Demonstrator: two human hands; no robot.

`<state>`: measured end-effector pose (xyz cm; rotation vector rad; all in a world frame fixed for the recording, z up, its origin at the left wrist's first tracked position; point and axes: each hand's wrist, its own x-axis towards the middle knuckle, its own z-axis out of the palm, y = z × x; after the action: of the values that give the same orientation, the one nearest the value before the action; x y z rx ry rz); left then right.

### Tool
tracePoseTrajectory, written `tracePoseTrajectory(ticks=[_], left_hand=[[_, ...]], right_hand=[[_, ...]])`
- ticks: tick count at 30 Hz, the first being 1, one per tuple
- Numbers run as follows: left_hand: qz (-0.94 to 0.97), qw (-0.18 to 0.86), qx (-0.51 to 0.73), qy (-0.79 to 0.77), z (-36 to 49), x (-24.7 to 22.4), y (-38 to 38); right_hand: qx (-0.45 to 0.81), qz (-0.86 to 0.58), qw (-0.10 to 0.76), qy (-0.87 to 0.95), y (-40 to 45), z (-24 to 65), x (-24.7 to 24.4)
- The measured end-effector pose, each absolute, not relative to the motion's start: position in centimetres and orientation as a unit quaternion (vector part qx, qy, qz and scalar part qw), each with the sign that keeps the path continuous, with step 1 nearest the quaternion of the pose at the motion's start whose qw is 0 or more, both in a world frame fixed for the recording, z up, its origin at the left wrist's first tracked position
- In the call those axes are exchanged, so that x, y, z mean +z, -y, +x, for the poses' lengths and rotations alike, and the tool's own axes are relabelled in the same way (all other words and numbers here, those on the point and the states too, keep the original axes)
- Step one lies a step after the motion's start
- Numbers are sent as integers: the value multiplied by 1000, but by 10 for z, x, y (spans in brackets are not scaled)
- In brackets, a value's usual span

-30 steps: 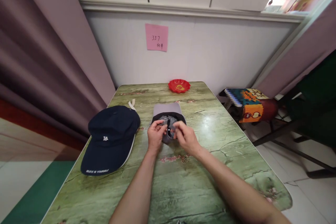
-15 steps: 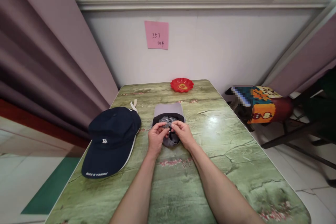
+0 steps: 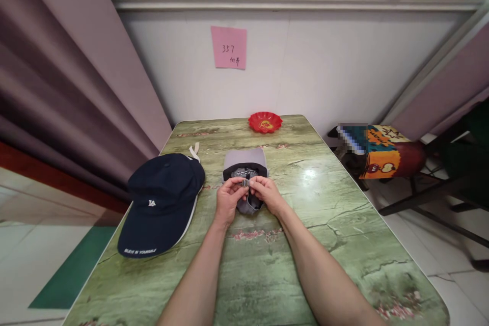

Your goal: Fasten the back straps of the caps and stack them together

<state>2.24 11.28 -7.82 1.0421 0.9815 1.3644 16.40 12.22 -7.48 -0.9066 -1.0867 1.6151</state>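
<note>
A grey cap (image 3: 245, 158) lies with its inside facing up and its brim toward the wall. My left hand (image 3: 230, 197) pinches a small metal buckle (image 3: 245, 182) at the cap's back strap. Right beside it, my right hand (image 3: 266, 192) pinches the strap, the fingertips of both hands nearly touching. The strap's end is too small to make out between the fingers. To the left, a navy cap (image 3: 162, 204) with white lettering rests brim toward me.
A red scalloped dish (image 3: 265, 122) stands at the table's (image 3: 328, 265) far edge. A pink note (image 3: 229, 48) is on the wall behind. Right of the table is a stool (image 3: 385, 155) with a colourful cover; a purple curtain (image 3: 95, 86) hangs at the left.
My fingertips have drawn slightly closer together at the buckle. The view has shifted slightly; both caps stay in place.
</note>
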Motion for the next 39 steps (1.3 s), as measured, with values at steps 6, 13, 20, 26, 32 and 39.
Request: tracePoseTrajectory(ticks=[6,13,20,26,32,39], left_hand=[[440,573,565,-398,22,-79,-112],[431,551,569,-432,24,-80,-113],[437,538,563,-449,24,-80,-113],[448,552,550,-437,22,-78,-113],[461,548,543,-439,22,-74,-111],[491,539,541,-420,21,-75,-110]], right_hand=[[664,-371,482,435,-124,165,-81],[659,-372,477,446,-124,166,-81],[663,-364,476,449,-123,167,-77],[665,-354,488,440,-122,168,-78],[633,-369,503,459,-123,166,-84],[613,-380,518,460,-124,164,-88]])
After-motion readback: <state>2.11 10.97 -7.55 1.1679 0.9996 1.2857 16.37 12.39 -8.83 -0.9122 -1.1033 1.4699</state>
